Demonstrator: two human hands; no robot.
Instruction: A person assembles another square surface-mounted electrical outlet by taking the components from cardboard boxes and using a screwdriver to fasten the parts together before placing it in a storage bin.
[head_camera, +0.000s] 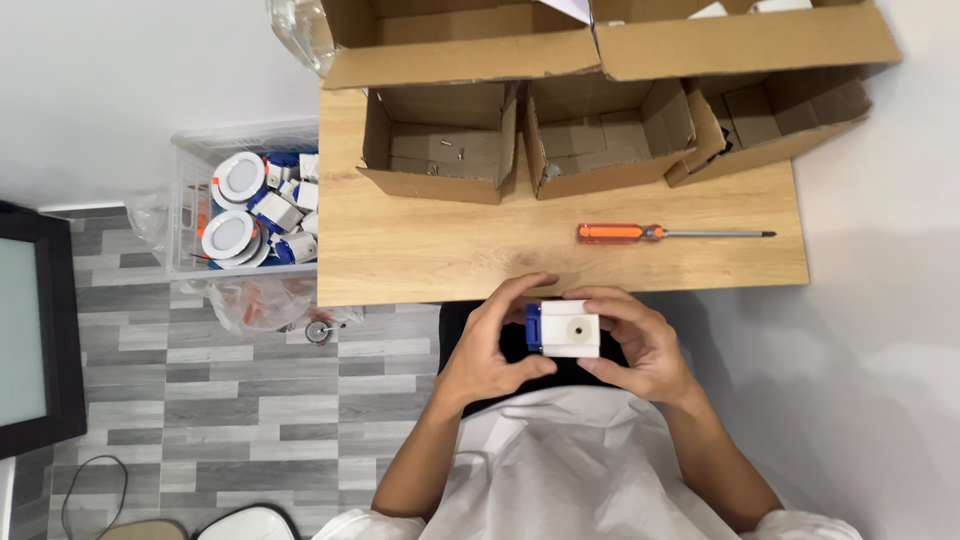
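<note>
Wooden surface (430, 250), frame centre: orange screwdriver (660, 233); below, left hand (492, 345) and right hand (640, 345) both grip white-blue box (568, 330).

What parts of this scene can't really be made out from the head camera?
- White and blue box: its underside and far sides are covered by the left hand and right hand.
- Small bits in the left cardboard box: too small to identify.
- Large upper boxes: cut off by the top edge.
- Clear crate of round white parts: lower layers buried.
</note>
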